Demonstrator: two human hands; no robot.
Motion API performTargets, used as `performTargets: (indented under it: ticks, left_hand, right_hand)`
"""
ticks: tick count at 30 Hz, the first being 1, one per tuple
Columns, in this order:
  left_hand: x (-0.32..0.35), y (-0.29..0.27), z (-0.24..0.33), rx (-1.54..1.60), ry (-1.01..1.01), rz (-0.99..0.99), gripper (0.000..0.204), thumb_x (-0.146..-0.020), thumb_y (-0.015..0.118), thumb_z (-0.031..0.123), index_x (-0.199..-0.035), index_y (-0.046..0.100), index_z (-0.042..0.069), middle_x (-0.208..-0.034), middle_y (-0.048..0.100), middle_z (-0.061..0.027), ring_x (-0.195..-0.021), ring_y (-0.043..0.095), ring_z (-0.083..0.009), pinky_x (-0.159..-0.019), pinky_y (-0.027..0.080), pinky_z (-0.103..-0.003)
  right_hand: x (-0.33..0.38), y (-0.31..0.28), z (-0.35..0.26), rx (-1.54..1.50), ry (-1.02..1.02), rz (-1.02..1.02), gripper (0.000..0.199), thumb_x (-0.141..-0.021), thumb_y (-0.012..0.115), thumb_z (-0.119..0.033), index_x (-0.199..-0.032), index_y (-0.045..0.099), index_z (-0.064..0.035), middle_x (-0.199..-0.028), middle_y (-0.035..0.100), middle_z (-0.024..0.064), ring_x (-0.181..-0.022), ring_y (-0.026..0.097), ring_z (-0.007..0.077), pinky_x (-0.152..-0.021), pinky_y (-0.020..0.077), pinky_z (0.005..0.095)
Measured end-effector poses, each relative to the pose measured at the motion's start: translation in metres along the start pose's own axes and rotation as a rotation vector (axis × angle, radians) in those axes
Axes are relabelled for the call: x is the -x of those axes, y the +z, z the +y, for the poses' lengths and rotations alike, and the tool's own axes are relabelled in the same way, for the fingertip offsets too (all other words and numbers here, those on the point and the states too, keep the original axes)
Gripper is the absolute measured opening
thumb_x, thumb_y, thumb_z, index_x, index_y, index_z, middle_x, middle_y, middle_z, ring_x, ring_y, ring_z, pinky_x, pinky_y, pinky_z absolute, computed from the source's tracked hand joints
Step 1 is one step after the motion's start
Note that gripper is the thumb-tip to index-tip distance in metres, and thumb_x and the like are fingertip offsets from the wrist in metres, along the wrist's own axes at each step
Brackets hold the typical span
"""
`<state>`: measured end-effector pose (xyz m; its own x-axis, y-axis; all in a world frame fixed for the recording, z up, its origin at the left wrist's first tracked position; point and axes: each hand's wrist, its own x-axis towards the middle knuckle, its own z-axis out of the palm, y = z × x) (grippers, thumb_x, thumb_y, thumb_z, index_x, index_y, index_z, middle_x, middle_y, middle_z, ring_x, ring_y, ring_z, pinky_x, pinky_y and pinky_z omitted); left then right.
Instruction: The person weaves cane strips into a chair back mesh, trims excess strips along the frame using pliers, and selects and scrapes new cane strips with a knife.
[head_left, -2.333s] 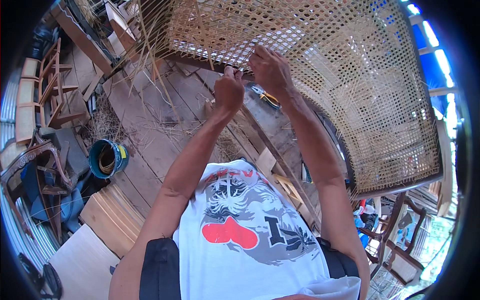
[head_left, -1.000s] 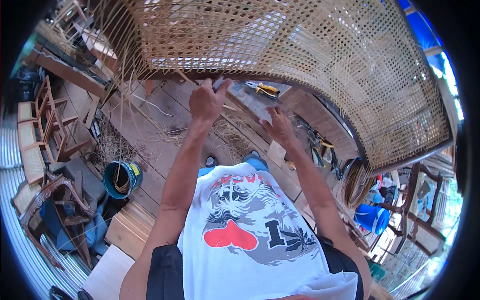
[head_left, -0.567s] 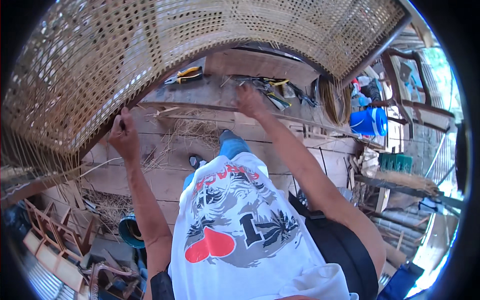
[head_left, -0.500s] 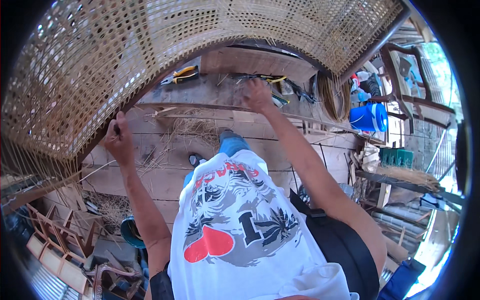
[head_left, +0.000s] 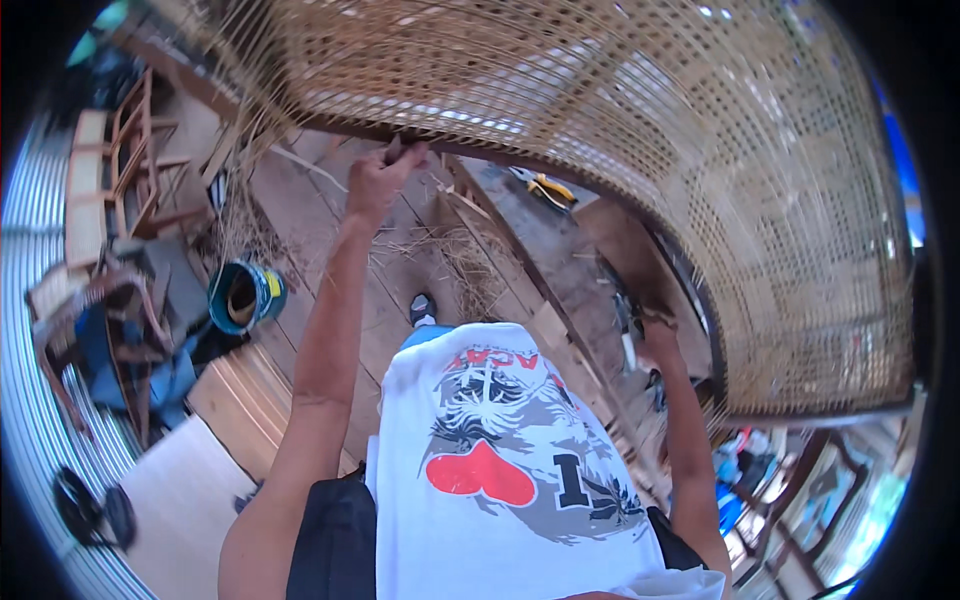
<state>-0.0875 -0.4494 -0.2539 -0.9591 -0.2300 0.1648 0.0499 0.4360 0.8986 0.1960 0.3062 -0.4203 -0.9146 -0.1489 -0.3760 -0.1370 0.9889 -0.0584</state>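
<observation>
A large woven cane panel (head_left: 600, 90) on a dark curved wooden frame (head_left: 470, 152) spans the upper part of the view. My left hand (head_left: 378, 180) is closed at the near edge of that frame, its fingertips by the rim; what they pinch is hidden. My right hand (head_left: 658, 345) reaches down over the wooden bench (head_left: 545, 230), beside several dark-handled tools, and its fingers are blurred. Pliers with yellow and black handles (head_left: 550, 192) lie on the bench between my hands. Loose cane strands (head_left: 240, 170) hang from the panel's left end.
A dark green bucket (head_left: 245, 297) stands on the left, near wooden chair frames (head_left: 140, 150). Cane scraps (head_left: 475, 270) litter the plank floor (head_left: 320, 240). A wooden chair frame (head_left: 820, 490) stands at the lower right. Corrugated metal sheeting (head_left: 35, 300) lines the left side.
The view has swung left, shifting the panel and bench to the right. My left hand stays by the frame edge; my right hand remains among the tools on the bench.
</observation>
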Motion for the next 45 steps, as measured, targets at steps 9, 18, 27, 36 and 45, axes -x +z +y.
performTargets:
  ticks: [9,18,27,36,45]
  left_hand:
    - [0.062,0.015,-0.012,0.624,-0.310,0.177,0.029,-0.115,0.101,0.031,-0.115,0.101,0.003,-0.105,0.096,0.0018,-0.091,0.079,-0.0065,-0.081,0.060,-0.027]
    - [0.094,0.003,-0.006,0.759,-0.391,0.147,0.031,-0.122,0.094,0.031,-0.110,0.094,0.002,-0.085,0.080,0.0030,-0.073,0.066,-0.0055,-0.066,0.050,-0.028]
    - [0.101,-0.005,-0.009,0.703,-0.388,0.089,0.032,-0.119,0.097,0.037,-0.108,0.090,0.007,-0.092,0.083,0.0026,-0.067,0.061,-0.0078,-0.064,0.051,-0.032]
    - [0.109,-0.023,0.001,0.792,-0.407,0.088,0.029,-0.121,0.094,0.036,-0.117,0.089,0.008,-0.099,0.090,-0.0018,-0.068,0.060,-0.0051,-0.056,0.045,-0.027]
    - [0.096,-0.046,-0.025,0.987,-0.371,0.011,0.020,-0.126,0.087,0.030,-0.125,0.087,0.011,-0.116,0.098,-0.0138,-0.067,0.063,-0.0058,-0.056,0.049,-0.026]
  right_hand:
    - [-0.020,-0.036,-0.068,-0.228,-0.006,-0.312,0.081,-0.107,0.088,-0.032,-0.178,0.062,-0.0037,-0.171,0.072,0.0298,-0.157,0.071,0.0495,-0.137,0.0512,0.0653]
    - [0.065,-0.159,-0.070,-1.433,0.122,-0.781,0.075,-0.116,0.079,0.004,-0.188,0.059,-0.0040,-0.179,0.073,0.0162,-0.164,0.072,0.0297,-0.141,0.0537,0.0468]
    - [0.003,-0.177,-0.231,-0.897,-0.270,-0.792,0.076,-0.119,0.089,-0.024,-0.188,0.059,-0.0094,-0.148,0.085,0.0127,-0.138,0.083,0.0269,-0.118,0.0641,0.0452]
    - [-0.148,-0.351,-0.428,-0.077,-0.626,0.058,0.058,-0.112,0.079,-0.031,-0.165,0.075,-0.0088,-0.142,0.088,0.0292,-0.132,0.086,0.0478,-0.112,0.0661,0.0604]
    - [-0.182,-0.380,-0.495,0.109,-0.548,-0.052,0.060,-0.106,0.076,-0.024,-0.164,0.075,-0.0063,-0.143,0.088,0.0293,-0.137,0.083,0.0489,-0.117,0.0650,0.0592]
